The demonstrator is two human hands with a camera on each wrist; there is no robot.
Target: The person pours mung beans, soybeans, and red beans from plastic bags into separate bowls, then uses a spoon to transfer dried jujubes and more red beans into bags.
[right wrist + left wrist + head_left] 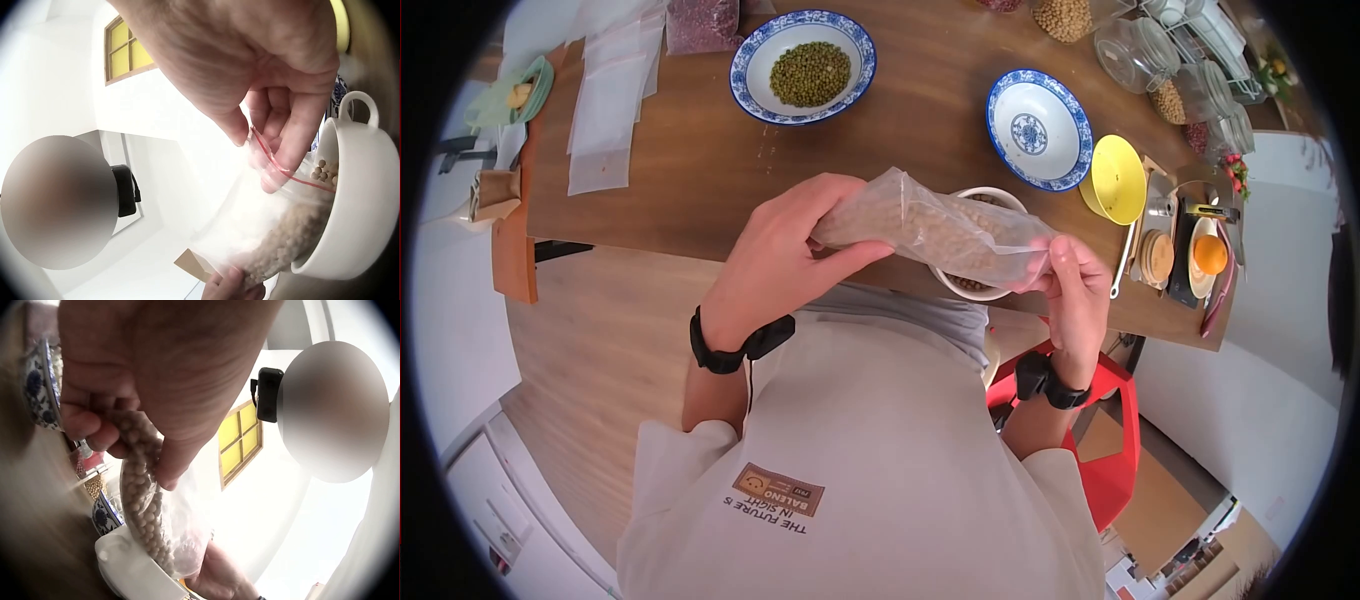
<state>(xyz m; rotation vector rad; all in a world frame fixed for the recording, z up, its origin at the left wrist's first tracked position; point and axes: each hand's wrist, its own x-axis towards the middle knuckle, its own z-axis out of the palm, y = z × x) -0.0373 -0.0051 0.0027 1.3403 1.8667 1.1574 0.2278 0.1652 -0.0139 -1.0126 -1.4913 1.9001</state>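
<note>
A clear zip bag [945, 235] of pale round beans lies slantwise between both hands, over a white handled pot [369, 200]. My left hand [775, 255] grips the bag's filled end, thumb along its near side. At the other end, my right hand [1078, 295] pinches the bag's mouth by its red zip strip [275, 159]. The mouth slopes into the pot, and beans [322, 169] show there inside the rim. In the left wrist view the beans [145, 519] line the lower side of the bag.
A blue-and-white bowl [855, 95] holds green beans; another blue-and-white bowl [1055, 150] stands beside a yellow bowl [1115, 180]. Flat plastic bags [605, 130] lie at the left. Glass jars [1135, 55] stand back right, and a red stool [1110, 440] is below the table.
</note>
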